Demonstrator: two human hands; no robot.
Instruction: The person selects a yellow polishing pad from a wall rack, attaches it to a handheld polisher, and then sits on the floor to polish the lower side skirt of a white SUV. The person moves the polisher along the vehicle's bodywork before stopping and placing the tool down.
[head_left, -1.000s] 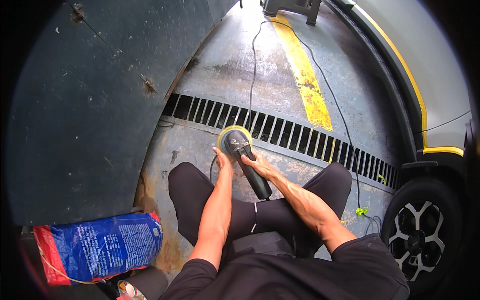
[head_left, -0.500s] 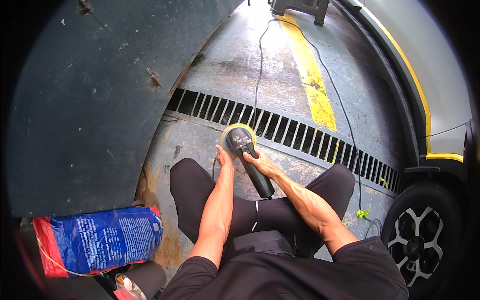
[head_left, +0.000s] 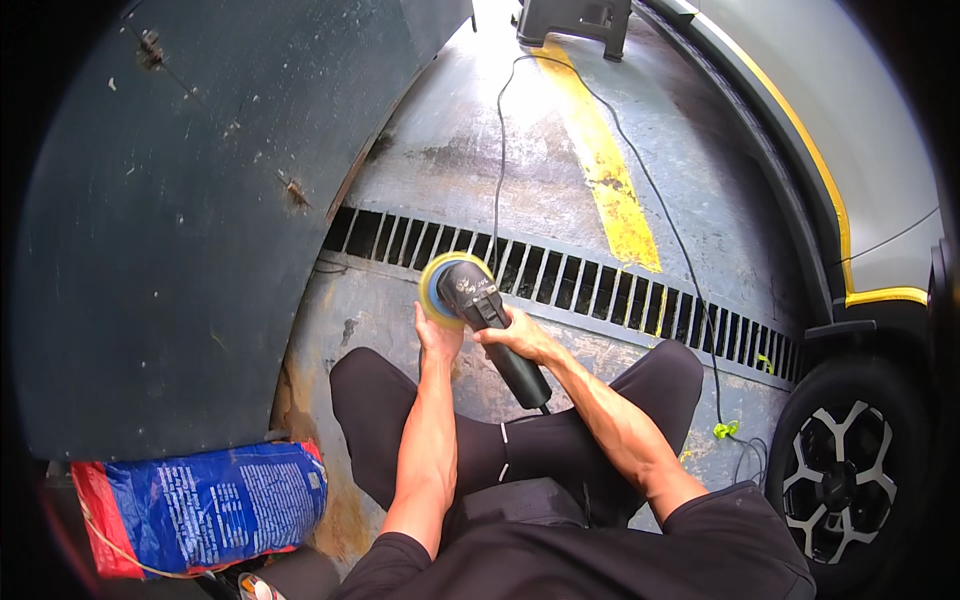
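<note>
A black electric polisher [head_left: 515, 372] is held above my lap, its handle slanting down to the right. Around its head shows a round yellow foam pad [head_left: 432, 289] with a blue backing. My right hand [head_left: 520, 338] is closed around the polisher's body just below the head. Against the lower edge of the pad, my left hand [head_left: 438, 338] grips from below; its thumb points up along the rim and its fingers are mostly hidden behind. The power cord [head_left: 498, 170] runs along the floor in a long loop.
A metal drain grate [head_left: 560, 287] crosses the floor beyond my knees. On the right stands a car with a black wheel [head_left: 838, 485]. A dark panel [head_left: 180, 230] rises on the left, above a blue and red sack [head_left: 220, 505]. A dark stool [head_left: 572, 22] is at the far end.
The polisher's head has shifted slightly left and tilted, showing more of the pad's yellow edge and blue backing. Both hands moved with it. The view has shifted slightly.
</note>
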